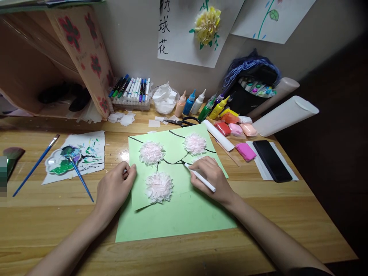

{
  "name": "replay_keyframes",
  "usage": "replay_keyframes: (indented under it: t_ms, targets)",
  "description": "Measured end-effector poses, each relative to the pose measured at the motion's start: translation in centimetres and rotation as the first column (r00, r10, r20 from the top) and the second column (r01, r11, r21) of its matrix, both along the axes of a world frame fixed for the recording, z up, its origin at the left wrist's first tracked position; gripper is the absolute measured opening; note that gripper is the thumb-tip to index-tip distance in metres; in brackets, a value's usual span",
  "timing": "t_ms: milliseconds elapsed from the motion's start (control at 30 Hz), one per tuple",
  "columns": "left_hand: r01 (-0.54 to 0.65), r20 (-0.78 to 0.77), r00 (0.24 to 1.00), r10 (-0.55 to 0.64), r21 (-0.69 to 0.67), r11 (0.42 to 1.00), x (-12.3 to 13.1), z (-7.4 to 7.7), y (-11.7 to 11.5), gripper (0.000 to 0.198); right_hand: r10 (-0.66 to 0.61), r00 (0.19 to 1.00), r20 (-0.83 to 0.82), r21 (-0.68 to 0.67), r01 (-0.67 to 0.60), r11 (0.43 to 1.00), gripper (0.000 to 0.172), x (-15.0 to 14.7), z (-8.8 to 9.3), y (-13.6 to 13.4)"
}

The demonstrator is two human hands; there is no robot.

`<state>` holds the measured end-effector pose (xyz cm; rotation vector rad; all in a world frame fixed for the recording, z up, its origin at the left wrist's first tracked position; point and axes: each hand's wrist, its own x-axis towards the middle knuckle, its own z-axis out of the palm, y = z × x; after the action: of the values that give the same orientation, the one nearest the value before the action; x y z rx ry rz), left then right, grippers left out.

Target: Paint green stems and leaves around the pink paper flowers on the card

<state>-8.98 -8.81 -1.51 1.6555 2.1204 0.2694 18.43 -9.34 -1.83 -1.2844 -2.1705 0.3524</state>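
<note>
A light green sheet of paper (178, 176) lies on the table with three fluffy pale pink paper flowers on it: one at upper left (151, 153), one at upper right (195, 144) and one at lower left (159, 187). Dark curved lines run between the flowers. My right hand (211, 178) grips a white marker (202, 181), its dark tip touching the end of a line near the sheet's middle. At the left edge, my left hand (116, 184) is closed, fingers curled and thumb against the sheet's edge. Another green sheet (178, 224) lies underneath.
Left lie a paint palette (59, 163) and blue brushes (36, 166). Behind are a marker box (130, 94), a tissue bowl (165, 99), glue bottles (198, 102) and scissors (184, 122). To the right are clay packs (245, 151) and a phone (271, 160).
</note>
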Motion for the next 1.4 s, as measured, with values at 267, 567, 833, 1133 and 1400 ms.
replay_keyframes:
  t_ms: [267,567,833,1133,1400]
  targets:
    - [0.012,-0.011,1.0,-0.012,0.006,1.0,0.1,0.1,0.1,0.032,0.032,0.999,0.009,0.009,-0.032,0.999,0.007,0.2,0.1,0.2]
    - [0.012,-0.009,1.0,-0.012,0.01,1.0,-0.1,0.1,0.1,0.033,0.045,0.999,0.01,0.001,-0.045,0.999,0.009,0.6,0.3,0.4]
    - [0.02,-0.007,1.0,-0.02,0.013,1.0,0.0,0.2,0.1,0.033,0.053,0.998,-0.017,-0.016,-0.053,0.998,0.009,1.0,0.3,0.8]
    - [0.025,-0.006,1.0,-0.025,0.012,1.0,0.0,0.2,0.1,0.032,0.03,0.999,-0.043,-0.039,-0.032,0.999,0.009,1.2,0.6,1.0]
    - [0.025,-0.007,1.0,-0.025,-0.002,1.0,-0.1,0.2,0.1,0.033,-0.022,0.999,-0.046,-0.023,0.02,1.0,0.007,1.9,0.4,1.4]
